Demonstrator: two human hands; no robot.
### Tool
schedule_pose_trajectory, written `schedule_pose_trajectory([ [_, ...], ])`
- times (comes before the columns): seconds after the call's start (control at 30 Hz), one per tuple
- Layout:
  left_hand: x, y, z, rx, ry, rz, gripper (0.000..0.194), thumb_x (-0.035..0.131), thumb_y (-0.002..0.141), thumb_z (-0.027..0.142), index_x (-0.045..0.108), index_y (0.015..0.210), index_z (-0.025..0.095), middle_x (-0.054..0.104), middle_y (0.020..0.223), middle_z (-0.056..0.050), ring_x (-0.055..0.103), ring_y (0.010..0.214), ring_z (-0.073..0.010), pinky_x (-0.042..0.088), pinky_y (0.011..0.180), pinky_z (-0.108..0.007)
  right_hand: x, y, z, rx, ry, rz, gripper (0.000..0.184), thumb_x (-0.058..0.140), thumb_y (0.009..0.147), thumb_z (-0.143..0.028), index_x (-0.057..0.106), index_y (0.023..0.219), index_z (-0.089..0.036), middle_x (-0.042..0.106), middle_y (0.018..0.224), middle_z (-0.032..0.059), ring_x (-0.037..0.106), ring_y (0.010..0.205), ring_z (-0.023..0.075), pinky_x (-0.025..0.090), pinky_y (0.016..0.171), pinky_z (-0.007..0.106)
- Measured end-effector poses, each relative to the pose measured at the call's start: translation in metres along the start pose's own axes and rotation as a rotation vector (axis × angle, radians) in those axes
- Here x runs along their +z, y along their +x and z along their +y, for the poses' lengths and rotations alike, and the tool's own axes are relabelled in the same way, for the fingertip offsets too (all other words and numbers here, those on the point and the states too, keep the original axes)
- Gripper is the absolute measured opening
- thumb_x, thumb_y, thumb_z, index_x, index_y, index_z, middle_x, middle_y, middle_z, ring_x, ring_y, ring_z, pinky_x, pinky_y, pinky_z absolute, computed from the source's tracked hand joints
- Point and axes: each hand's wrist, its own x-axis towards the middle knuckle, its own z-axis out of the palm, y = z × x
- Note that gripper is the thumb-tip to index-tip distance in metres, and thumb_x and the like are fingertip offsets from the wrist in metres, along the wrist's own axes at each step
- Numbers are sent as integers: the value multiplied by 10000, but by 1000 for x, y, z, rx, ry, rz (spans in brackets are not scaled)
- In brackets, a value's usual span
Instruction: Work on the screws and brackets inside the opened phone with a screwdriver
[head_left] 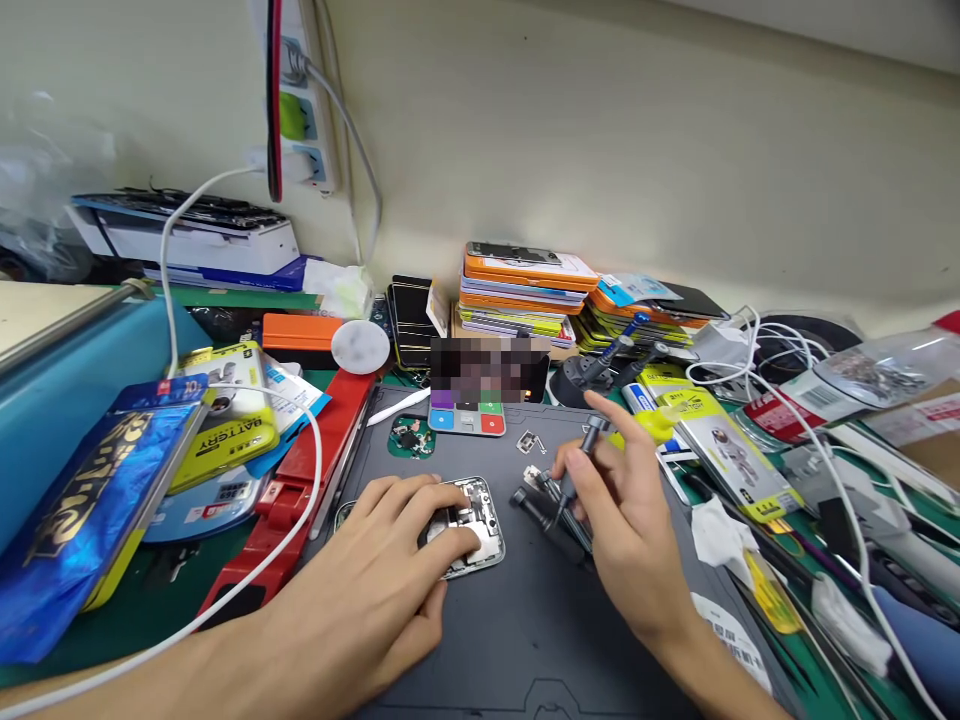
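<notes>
My left hand [397,545] lies over an opened phone [489,535], thumb and fingers pressing on its exposed insides; the phone's left part is mostly hidden under the hand. In my right hand [637,505] a slim grey screwdriver [594,438] is pinched between thumb and fingers, its shaft pointing down and the index finger raised near its top. Below it, dark screwdrivers [544,522] lie on the grey work mat [517,650], to the right of the phone. Small metal pieces [530,442] rest on the mat farther back.
A green circuit board [411,437] and a white stick-like tool [397,406] lie at the mat's back left. Behind stand a screwdriver holder [581,380] and stacked boxes [525,290]. A red clamp-like tool [300,500] borders the left; a white cable [840,480] crosses the cluttered right.
</notes>
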Motion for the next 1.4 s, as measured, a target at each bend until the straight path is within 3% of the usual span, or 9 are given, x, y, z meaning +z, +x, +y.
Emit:
schedule_pose_trajectory([
  [0.17,0,0,0,10,-56,-43,418,529,946,41,618,1280,276,575,1419,-68,494,1354,-325,482,1100,-528,-14,11,5,-55,-284,-59,376,478,1085,-372,582,1441,-310,595,717,-28,592,583,185,456,574,317],
  [0.37,-2,-1,0,43,-60,-44,408,529,949,64,627,1277,287,596,1382,-57,531,1313,-297,442,1121,-524,-23,24,24,-142,-519,-168,461,424,1041,-282,643,1446,-289,754,1078,91,739,969,322,503,679,378],
  [0.5,-2,-2,1,34,2,-29,379,525,942,86,644,1247,278,609,1373,-72,576,1288,-307,364,1161,-622,-21,23,31,-153,-599,-239,459,413,1062,-284,632,1465,-283,727,1103,91,747,928,308,491,605,355],
  [0.7,4,-4,3,85,155,40,339,571,947,109,679,1228,265,617,1426,-99,589,1324,-320,342,1175,-613,-20,18,22,-163,-595,-234,383,429,1090,-296,669,1388,-271,694,1275,106,754,977,287,511,604,338],
  [0.8,4,-5,4,146,209,89,201,613,1035,289,700,1211,244,640,1425,-98,587,1338,-315,260,1230,-603,-24,19,13,-178,-529,-242,362,393,1131,-378,726,1217,-265,724,1195,87,757,992,253,575,729,351],
  [0.97,-3,-5,4,226,223,128,405,587,1078,543,712,1237,192,664,1421,-109,581,1344,-310,265,1241,-542,-25,13,8,-258,-467,-382,259,655,1018,-521,759,984,-286,740,1013,20,739,771,189,552,645,308],
  [1.1,-6,-1,5,234,225,181,299,634,1065,452,741,1107,177,735,1071,-73,677,996,-273,508,938,-464,-19,4,6,-280,-469,-340,215,649,1018,-405,701,876,-252,715,956,28,698,693,190,456,552,307],
  [1.2,-6,0,8,320,208,252,187,636,1045,285,754,996,149,653,780,-16,601,689,-218,489,635,-386,-17,2,-1,-247,-427,-260,127,600,1041,-328,635,950,-247,716,858,0,667,596,165,454,530,298],
  [1.4,-6,-3,12,372,160,299,187,604,1019,173,782,979,128,673,722,1,626,605,-198,474,513,-374,-13,-7,-8,-288,-188,-118,61,476,1104,-263,535,1115,-250,760,868,-24,734,654,126,564,583,231],
])
